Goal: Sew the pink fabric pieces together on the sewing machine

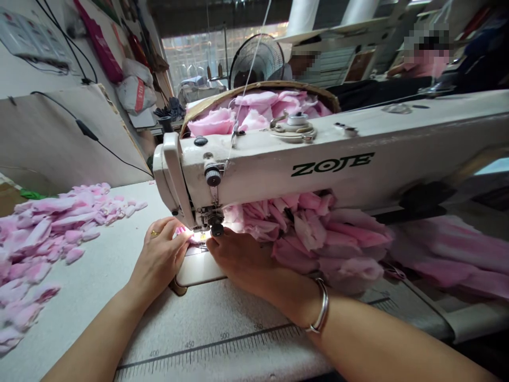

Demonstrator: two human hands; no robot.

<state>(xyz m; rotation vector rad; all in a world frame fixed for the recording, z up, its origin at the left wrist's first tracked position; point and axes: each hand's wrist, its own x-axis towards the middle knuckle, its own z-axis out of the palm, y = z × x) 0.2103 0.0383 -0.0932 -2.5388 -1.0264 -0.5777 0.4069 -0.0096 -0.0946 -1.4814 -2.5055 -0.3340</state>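
My left hand (161,254) and my right hand (238,259) lie on the bed of a white ZOJE sewing machine (278,164), either side of its lit needle and presser foot (209,225). The left fingertips hold a small pink fabric petal (182,231) at the foot. My right fingertips press on pink fabric close beside it. A long gathered strip of pink petals (310,233) runs from the foot to the right, under the machine arm. The needle's tip is hidden by the foot and fabric.
A heap of loose pink petals (40,233) lies on the white table (95,281) to my left. A measuring scale (210,345) runs along the table's front. Behind the machine stand a basket of pink fabric (254,109) and an electric fan (254,61). A person (413,69) sits at the upper right.
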